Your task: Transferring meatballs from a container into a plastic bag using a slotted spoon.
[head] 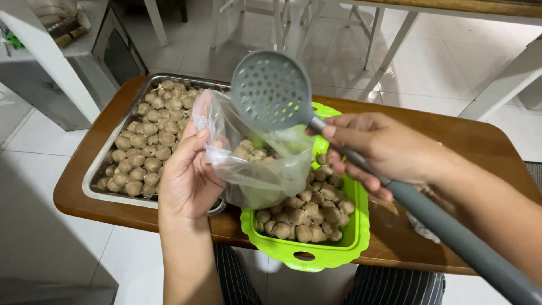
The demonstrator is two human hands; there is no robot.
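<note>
plastic bag (257,164) in raised left hand (189,175), skimmer (271,90) in right hand (378,149)

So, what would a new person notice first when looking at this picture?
First, the grey slotted ladle, raised mid-frame by the right hand above a clear plastic bag that the left hand holds open. Below sits a bright green basket of brown balls; a metal tray of more lies left.

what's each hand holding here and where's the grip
The left hand holds a clear plastic bag by its open top edge. The right hand holds a grey slotted spoon by its handle, just below the bowl.
</note>
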